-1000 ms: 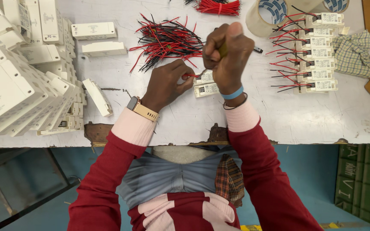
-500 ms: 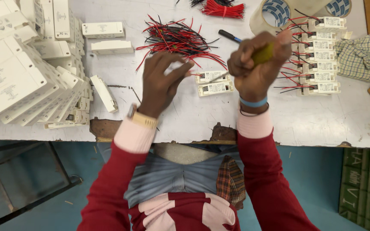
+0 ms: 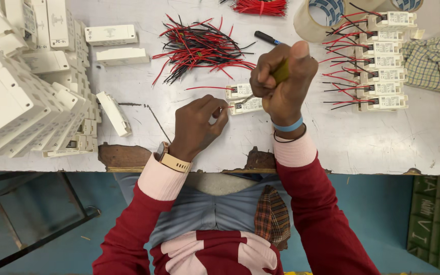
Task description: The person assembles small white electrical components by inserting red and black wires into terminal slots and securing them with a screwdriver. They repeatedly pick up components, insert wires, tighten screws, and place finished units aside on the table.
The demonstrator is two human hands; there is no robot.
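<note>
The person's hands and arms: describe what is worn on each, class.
Both arms wear dark red sleeves with pale pink cuffs. The left hand has a watch with a tan strap at the wrist. The right hand has a light blue wristband and a thin dark band beneath it.

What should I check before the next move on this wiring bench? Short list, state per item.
1. Right hand grips the screwdriver firmly in a closed fist: ok.
2. Screwdriver tip seated on the small white module: cannot tell, the fist hides it.
3. Left hand pinches the red wire at the module's end: ok.
4. Wire fully inside its terminal: cannot tell, too small.
5. Second module lies right beside the first, its red wire trailing left: ok.
6. Wire pile and row of finished modules lie apart from both hands: ok.
</note>
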